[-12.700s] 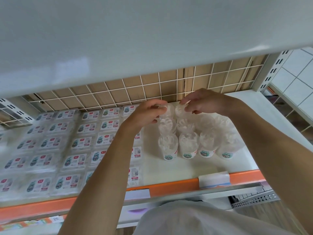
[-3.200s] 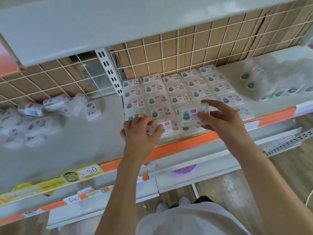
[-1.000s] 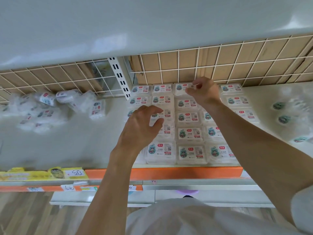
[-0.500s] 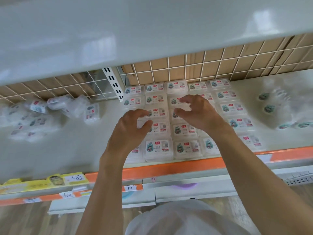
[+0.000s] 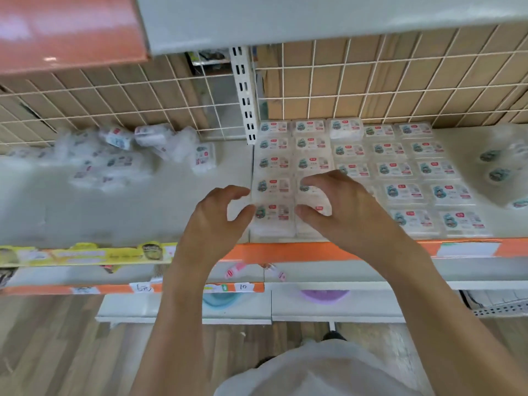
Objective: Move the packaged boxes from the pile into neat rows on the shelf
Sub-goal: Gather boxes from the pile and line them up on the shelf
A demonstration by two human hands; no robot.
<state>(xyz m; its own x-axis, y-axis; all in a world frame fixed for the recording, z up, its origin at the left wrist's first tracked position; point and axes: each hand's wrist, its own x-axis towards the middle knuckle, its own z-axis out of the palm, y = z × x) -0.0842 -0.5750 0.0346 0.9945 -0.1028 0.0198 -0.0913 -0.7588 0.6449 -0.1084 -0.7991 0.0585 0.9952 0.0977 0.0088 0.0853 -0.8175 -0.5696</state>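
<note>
Clear packaged boxes with printed labels lie in neat rows (image 5: 394, 170) on the right part of the white shelf (image 5: 143, 207). A loose pile of the same boxes (image 5: 114, 158) is heaped at the back left of the shelf. My left hand (image 5: 217, 218) hovers with curled, spread fingers at the left edge of the rows, beside the front left box (image 5: 273, 214). My right hand (image 5: 340, 207) hovers above the front boxes of the second column, fingers apart. Neither hand holds a box.
A wire grid back panel (image 5: 371, 81) with cardboard behind closes the shelf. A slotted white upright (image 5: 245, 92) divides the two bays. An upper shelf (image 5: 285, 18) overhangs. Clear tubs (image 5: 503, 167) stand at far right. An orange price rail (image 5: 285, 250) runs along the front edge.
Both hands have drawn back from the rear rows toward the front left corner of the rows. The view has swung left, showing more of the pile.
</note>
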